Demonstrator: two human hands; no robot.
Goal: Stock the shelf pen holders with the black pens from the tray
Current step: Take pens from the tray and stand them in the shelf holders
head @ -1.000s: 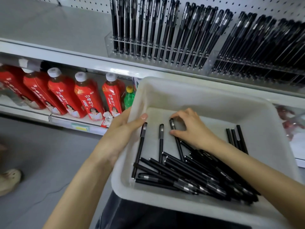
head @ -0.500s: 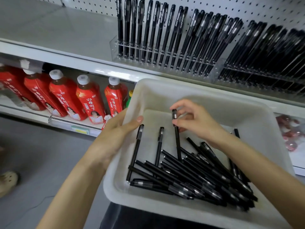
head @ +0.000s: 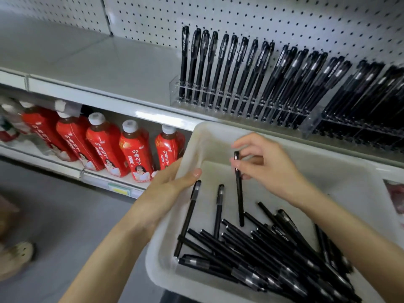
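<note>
A white plastic tray [head: 341, 171] holds several loose black pens [head: 258, 254] piled toward its near side. My left hand [head: 168, 184] grips the tray's left wall, thumb inside the rim. My right hand [head: 265, 162] pinches one black pen [head: 239, 193] near its cap end, lifted above the tray floor and hanging almost upright. On the shelf behind stand clear acrylic pen holders [head: 220, 101], with rows of upright black pens [head: 247, 68] in them. A second holder [head: 341, 127] sits at the right, also full of pens.
Red juice bottles [head: 133, 152] with white caps line the lower shelf at left. The upper shelf surface [head: 105, 62] left of the holders is bare grey, backed by white pegboard [head: 262, 16]. A shoe [head: 15, 256] shows on the grey floor at lower left.
My right hand took hold of one pen from the tray floor and raised it upward. The view shifted so the shelf holders sit closer. My left hand kept its hold on the tray.
</note>
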